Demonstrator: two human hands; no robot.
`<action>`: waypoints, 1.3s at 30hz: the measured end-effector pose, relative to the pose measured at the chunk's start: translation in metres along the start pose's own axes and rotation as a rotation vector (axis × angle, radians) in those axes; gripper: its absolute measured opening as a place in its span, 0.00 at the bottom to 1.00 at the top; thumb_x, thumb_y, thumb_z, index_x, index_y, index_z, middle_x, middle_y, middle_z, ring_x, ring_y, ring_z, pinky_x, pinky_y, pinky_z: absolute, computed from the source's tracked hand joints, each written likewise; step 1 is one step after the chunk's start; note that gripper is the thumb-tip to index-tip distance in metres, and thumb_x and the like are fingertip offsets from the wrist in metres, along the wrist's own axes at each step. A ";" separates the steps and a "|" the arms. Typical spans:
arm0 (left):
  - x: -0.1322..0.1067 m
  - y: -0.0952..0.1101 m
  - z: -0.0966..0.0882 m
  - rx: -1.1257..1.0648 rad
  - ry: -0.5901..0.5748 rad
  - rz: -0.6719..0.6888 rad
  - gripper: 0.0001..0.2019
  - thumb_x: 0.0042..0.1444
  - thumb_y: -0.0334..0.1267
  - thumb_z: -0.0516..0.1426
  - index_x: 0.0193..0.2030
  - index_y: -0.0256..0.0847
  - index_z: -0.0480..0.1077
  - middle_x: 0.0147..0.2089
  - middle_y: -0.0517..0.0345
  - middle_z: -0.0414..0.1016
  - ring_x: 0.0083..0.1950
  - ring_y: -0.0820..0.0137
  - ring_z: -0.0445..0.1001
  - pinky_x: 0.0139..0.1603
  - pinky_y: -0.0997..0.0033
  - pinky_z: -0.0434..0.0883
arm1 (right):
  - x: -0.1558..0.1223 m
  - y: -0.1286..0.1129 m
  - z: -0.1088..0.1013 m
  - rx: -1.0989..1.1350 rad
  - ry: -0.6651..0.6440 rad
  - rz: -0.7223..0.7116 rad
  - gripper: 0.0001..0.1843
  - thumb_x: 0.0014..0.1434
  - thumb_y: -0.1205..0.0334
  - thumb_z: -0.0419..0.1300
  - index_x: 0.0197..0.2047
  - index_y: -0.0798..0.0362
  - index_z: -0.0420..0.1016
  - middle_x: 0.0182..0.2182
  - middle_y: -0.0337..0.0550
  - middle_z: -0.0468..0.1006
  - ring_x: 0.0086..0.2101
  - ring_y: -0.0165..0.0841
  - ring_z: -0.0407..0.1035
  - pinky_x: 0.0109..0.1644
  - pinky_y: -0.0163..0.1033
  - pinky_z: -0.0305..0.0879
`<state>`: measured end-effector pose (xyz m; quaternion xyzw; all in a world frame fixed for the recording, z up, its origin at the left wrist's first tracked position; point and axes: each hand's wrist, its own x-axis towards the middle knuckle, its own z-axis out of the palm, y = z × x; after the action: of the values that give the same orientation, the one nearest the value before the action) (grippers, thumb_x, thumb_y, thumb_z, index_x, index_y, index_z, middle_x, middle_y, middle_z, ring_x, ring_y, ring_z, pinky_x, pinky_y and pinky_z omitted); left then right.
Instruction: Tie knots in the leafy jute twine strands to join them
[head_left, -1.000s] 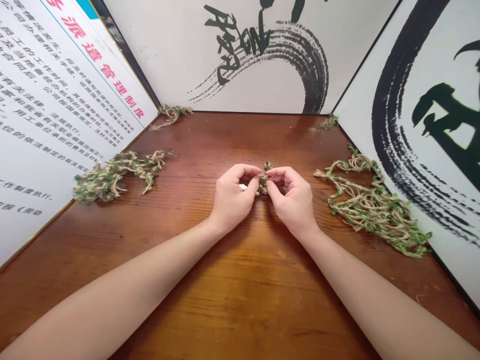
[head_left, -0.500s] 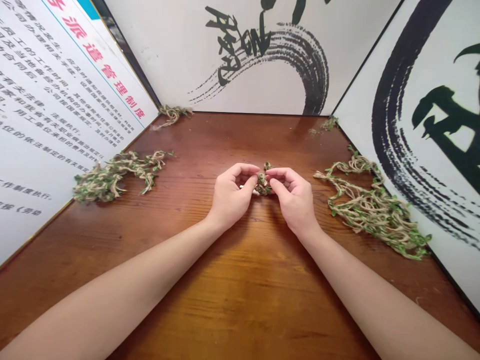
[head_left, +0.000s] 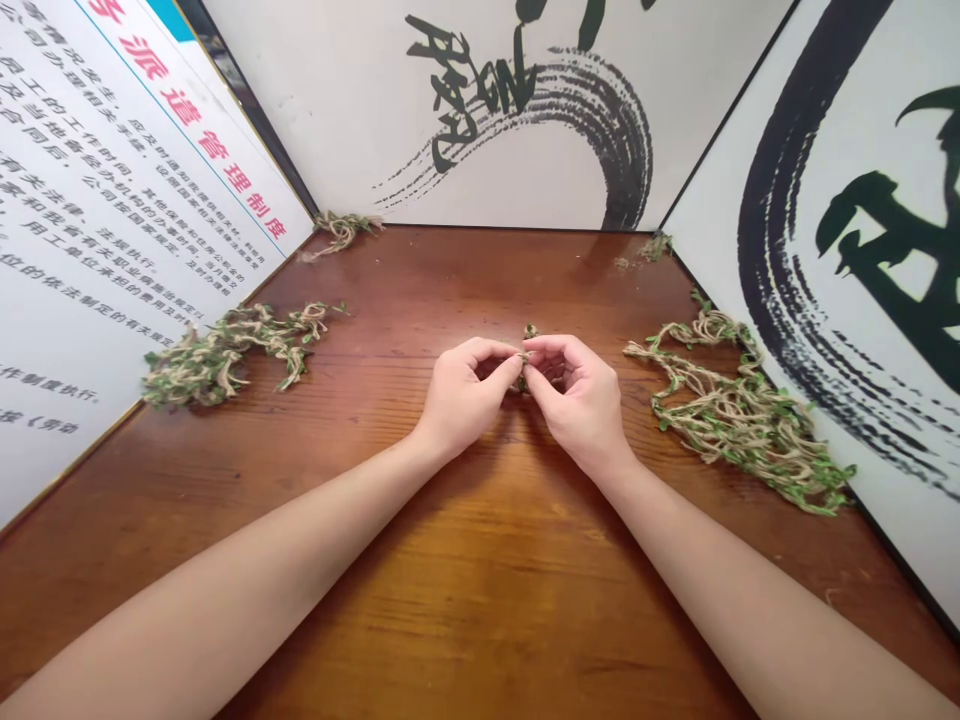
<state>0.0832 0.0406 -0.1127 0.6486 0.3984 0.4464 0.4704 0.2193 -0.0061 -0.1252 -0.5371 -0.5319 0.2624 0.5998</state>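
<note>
Short piece of cord (head_left: 531,331), tan with green bits, at the middle of the table (head_left: 495,600), mostly hidden by the hands; one small curl shows just past the fingertips, another bit below them. Exact shape and ends can't be made out. Left hand (head_left: 466,395) clamped on the cord, thumb and forefinger pinched together. Right hand (head_left: 581,400) same, thumb and forefinger pinched on the cord right beside the left hand's tips; the two hands meet there. Other right fingers curl in behind the pinch. Both forearms come in from the near edge, bare.

Left of the hands, well apart: a tangled pile of cord with green leaves (head_left: 217,365), lying near the left board, a loose strand running toward the middle. Right of the hands: a bigger, more spread heap of the same stuff (head_left: 750,425), near the right panel. Far left corner: small bunch (head_left: 345,230). Far right corner: small green tuft (head_left: 658,246), crumbs next to it.

Table is brown wood, shiny. Left board (head_left: 142,200) has printed red and black characters; back panel (head_left: 300,90) and right panel (head_left: 840,130) white with black brush strokes
</note>
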 end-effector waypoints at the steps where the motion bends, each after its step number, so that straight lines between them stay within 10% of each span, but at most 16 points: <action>1: 0.000 -0.001 0.000 0.020 0.000 0.014 0.05 0.56 0.37 0.63 0.34 0.40 0.81 0.35 0.55 0.83 0.37 0.68 0.79 0.41 0.67 0.76 | 0.000 -0.001 0.000 -0.019 0.003 -0.009 0.09 0.58 0.65 0.63 0.44 0.50 0.77 0.35 0.41 0.81 0.34 0.32 0.75 0.39 0.39 0.74; 16: -0.011 0.005 0.004 0.462 0.059 0.132 0.07 0.59 0.33 0.60 0.39 0.42 0.81 0.37 0.57 0.85 0.36 0.67 0.81 0.43 0.67 0.76 | -0.004 -0.001 -0.002 -0.281 -0.016 -0.240 0.13 0.60 0.73 0.56 0.46 0.49 0.74 0.38 0.43 0.77 0.38 0.35 0.74 0.44 0.43 0.74; 39: 0.004 0.001 0.002 -0.043 0.058 -0.111 0.03 0.51 0.33 0.61 0.28 0.39 0.72 0.29 0.61 0.77 0.31 0.73 0.74 0.36 0.72 0.70 | 0.000 0.004 0.002 0.024 -0.053 -0.015 0.13 0.58 0.70 0.59 0.47 0.50 0.72 0.35 0.39 0.72 0.35 0.33 0.69 0.43 0.42 0.69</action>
<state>0.0863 0.0434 -0.1110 0.6021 0.4375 0.4469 0.4964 0.2189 -0.0043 -0.1293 -0.5186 -0.5485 0.2783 0.5939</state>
